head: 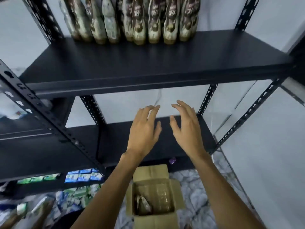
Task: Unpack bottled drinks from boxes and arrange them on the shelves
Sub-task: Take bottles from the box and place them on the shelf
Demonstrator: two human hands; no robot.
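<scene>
Hands first: our left hand (143,131) and right hand (186,129) hang side by side, palms down, fingers loosely spread and slightly bent, holding nothing; the 2 are apart from each other and hover in front of the lower shelf (113,142) of a black metal rack; whether they touch it we cannot tell; below our forearms an open cardboard box (155,220) sits on the patterned floor (196,194), flaps folded out, with clear plastic wrap (160,194) inside and a brownish shape (142,204) low in it that we cannot make out; above our hands the upper shelf (148,63) carries brown-and-cream drink bottles (140,22), upright and packed together toward its back; at lower left, blue-and-white cartons (82,176) lie in a row; a small purple scrap (172,160) shows by the lower shelf's front edge.
</scene>
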